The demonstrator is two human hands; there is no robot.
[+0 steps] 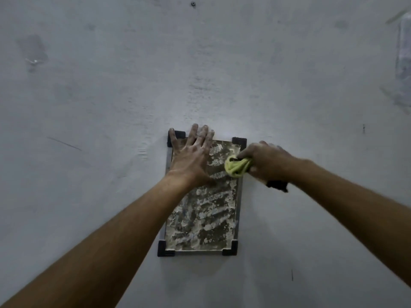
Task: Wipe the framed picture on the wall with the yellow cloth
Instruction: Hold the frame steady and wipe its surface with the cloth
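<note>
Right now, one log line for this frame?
left hand: flat on picture, upper left | right hand: grips yellow cloth at picture's upper right | picture: smeared

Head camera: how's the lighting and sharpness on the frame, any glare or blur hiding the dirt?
Head view: dim bluish light, a paler patch of wall just above the framed picture; no glare on it, its pale smears read clearly; right hand and yellow cloth slightly soft, left hand sharper.
</note>
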